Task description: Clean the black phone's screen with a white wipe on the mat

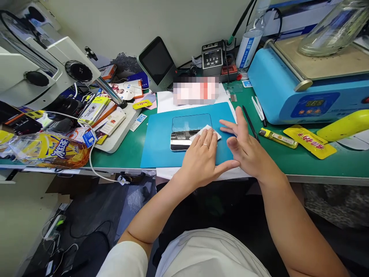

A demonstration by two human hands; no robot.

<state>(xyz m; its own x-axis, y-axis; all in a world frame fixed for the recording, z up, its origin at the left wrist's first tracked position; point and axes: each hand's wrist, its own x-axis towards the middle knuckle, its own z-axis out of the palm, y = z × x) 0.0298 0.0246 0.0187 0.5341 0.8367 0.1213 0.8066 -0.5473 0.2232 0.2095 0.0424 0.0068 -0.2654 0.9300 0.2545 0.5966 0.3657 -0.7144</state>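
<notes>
My left hand (201, 156) lies flat, fingers stretched out, pressing a folded white wipe (218, 134) onto a phone (178, 142). The phone's dark, shiny surface reflects light, and its right part is hidden under my hand and the wipe. Just behind it, a clear glass panel with a thin dark border (187, 122) rests on the blue mat (154, 144). Raised over the mat's right edge, my right hand (245, 150) has its fingers spread and nothing in them. The thumb of my left hand reaches close to it.
At left stand a microscope (77, 71) and a drink bottle (54, 150). Behind the mat are a smart display (158, 63) and a soldering station (212, 59). A blue heating plate (273, 84) bears a glass jar (325, 36). Tweezers (257, 109) and yellow packets (309, 141) lie at right.
</notes>
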